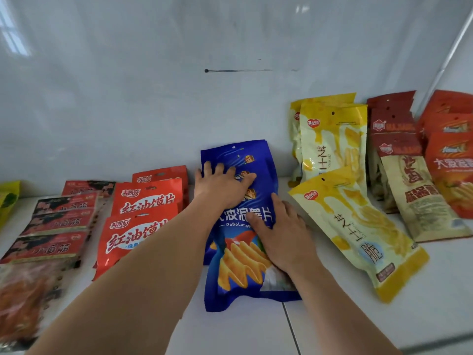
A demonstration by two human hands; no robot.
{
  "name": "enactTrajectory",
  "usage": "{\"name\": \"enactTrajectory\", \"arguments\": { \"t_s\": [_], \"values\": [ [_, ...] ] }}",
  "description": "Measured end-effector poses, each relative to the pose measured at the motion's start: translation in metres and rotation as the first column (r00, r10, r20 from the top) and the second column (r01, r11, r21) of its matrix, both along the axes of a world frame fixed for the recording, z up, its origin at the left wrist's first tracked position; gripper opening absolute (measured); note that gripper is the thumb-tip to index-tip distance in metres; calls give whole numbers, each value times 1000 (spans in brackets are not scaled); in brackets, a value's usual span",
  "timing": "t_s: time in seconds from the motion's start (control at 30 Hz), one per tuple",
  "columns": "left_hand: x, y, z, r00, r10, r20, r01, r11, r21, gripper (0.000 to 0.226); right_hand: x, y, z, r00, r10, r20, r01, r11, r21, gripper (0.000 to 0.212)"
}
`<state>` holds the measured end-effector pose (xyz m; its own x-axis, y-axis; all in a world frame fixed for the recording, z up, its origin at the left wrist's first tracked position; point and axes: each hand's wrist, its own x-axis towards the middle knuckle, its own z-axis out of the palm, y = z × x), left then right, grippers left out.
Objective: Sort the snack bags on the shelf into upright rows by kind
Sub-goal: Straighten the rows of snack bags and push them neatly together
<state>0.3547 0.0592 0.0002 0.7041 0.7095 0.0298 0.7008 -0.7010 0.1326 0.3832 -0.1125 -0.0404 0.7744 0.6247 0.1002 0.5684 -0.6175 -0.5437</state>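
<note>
blue bag (245,221) flat under hands | left (221,184), right (279,233) seemingly open-palmed, pressing

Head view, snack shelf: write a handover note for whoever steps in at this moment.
Left hand and right hand: both flat, open, pressing the blue chip bags mid-shelf.
Red bags lie overlapping to the left; black-and-red bags further left.
Done: some yellow bags stand by the back wall.
Left: stand the blue bags up, right the fallen yellow bag, and straighten the other rows.
</note>
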Motion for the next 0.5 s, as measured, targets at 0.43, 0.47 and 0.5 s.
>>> {"name": "enactTrajectory", "arguments": {
  "t_s": [0.43, 0.47, 0.5],
  "values": [
    [13, -6, 25, 990, -137, -12, 134, 944, 301, 67, -18, -10, 22, 994, 25, 109, -14, 995, -99, 81],
    [17, -8, 27, 986, -166, 16, 153, 942, 300, 67, -22, -10, 20, 994, 30, 102, -20, 995, -101, 82],
    [20, -10, 28, 981, -187, 43, 168, 947, 275, 69, -25, -9, 17, 995, 30, 92, -20, 994, -105, 83]
  ]
}}
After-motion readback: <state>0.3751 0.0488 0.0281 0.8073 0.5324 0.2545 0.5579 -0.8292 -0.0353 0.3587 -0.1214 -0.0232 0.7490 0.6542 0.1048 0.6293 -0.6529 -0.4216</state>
